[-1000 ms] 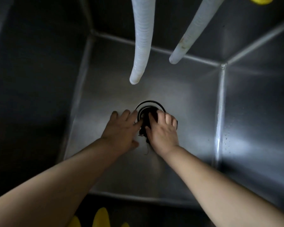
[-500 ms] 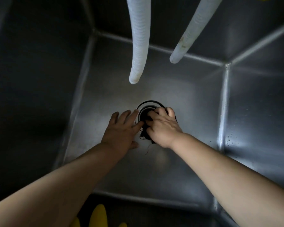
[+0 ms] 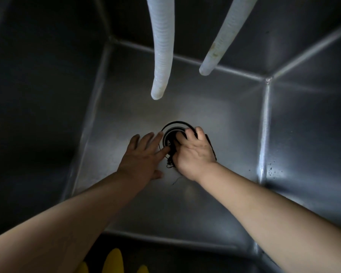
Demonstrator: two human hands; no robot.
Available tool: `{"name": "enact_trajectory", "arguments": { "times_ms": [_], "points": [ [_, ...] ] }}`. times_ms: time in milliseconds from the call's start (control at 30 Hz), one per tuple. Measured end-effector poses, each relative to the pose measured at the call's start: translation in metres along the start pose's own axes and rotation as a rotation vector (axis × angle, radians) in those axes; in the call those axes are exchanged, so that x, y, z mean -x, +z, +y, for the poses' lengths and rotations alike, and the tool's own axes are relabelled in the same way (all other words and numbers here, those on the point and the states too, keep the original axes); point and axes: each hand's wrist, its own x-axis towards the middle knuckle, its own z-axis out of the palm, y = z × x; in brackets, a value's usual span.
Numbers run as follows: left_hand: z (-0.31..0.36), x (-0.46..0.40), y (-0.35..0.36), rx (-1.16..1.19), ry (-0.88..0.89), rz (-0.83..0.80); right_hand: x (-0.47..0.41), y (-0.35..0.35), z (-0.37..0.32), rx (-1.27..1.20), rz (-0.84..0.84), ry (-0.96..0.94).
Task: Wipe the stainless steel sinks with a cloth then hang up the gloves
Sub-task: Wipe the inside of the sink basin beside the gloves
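Observation:
I look down into a deep stainless steel sink (image 3: 215, 119) with a round black-ringed drain (image 3: 171, 128) in its floor. My right hand (image 3: 193, 154) presses down on a dark cloth (image 3: 211, 145) at the drain, its fingers curled over it; frayed threads of the cloth trail out below the hand. My left hand (image 3: 142, 156) lies flat on the sink floor just left of the drain, fingers spread, fingertips touching the drain's rim. Yellow glove fingertips (image 3: 113, 261) show at the bottom edge, on the near rim.
Two white ribbed hoses (image 3: 161, 56) (image 3: 222, 42) hang down from above over the back of the sink, their ends well above the drain. Steep steel walls close in on all sides. Dark specks dot the right wall (image 3: 272, 170).
My right hand has slid with the cloth a little up and to the right over the drain, its fingers curling tighter. The left hand has stayed beside the drain.

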Motion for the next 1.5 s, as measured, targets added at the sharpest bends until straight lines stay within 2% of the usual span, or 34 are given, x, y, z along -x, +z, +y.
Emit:
{"name": "enact_trajectory", "arguments": {
  "times_ms": [100,200,400,467,533,600,733,867,933,1100,1233,1300,1500],
  "points": [
    [0.0,0.0,0.002,0.01,0.002,0.01,0.0,0.003,-0.006,-0.024,0.016,0.04],
    [0.0,-0.001,0.006,0.015,0.006,0.029,0.006,0.007,-0.004,-0.146,0.08,0.077],
    [-0.003,-0.001,0.003,0.074,0.023,0.035,0.052,0.026,-0.011,-0.484,0.333,0.293],
    [-0.008,0.003,-0.002,0.09,0.044,0.03,0.078,0.036,-0.02,-0.438,0.308,0.35],
    [-0.018,0.009,-0.01,0.125,0.05,0.022,0.1,0.044,-0.025,-0.274,0.19,0.361],
    [-0.031,0.019,-0.023,0.136,-0.002,-0.007,0.11,0.046,-0.025,-0.161,0.102,0.337],
    [-0.049,0.047,-0.05,0.013,-0.093,-0.057,0.101,0.039,-0.022,-0.07,0.072,0.266],
    [-0.059,0.074,-0.071,0.07,-0.239,-0.097,0.087,0.034,-0.054,-0.008,0.059,-0.041],
    [-0.066,0.085,-0.072,0.079,-0.298,-0.101,0.071,0.03,-0.077,-0.015,0.04,-0.112],
    [-0.066,0.085,-0.067,0.131,-0.396,-0.085,0.001,0.015,-0.091,-0.099,0.119,-0.049],
    [-0.068,0.076,-0.071,0.108,-0.461,0.029,-0.06,0.003,-0.092,-0.138,0.167,0.059],
    [-0.075,0.074,-0.069,0.078,-0.498,0.051,-0.065,0.003,-0.097,-0.139,0.168,0.048],
    [-0.078,0.073,-0.056,0.086,-0.473,0.008,0.02,0.03,-0.11,-0.065,0.111,-0.385]
  ]
}}
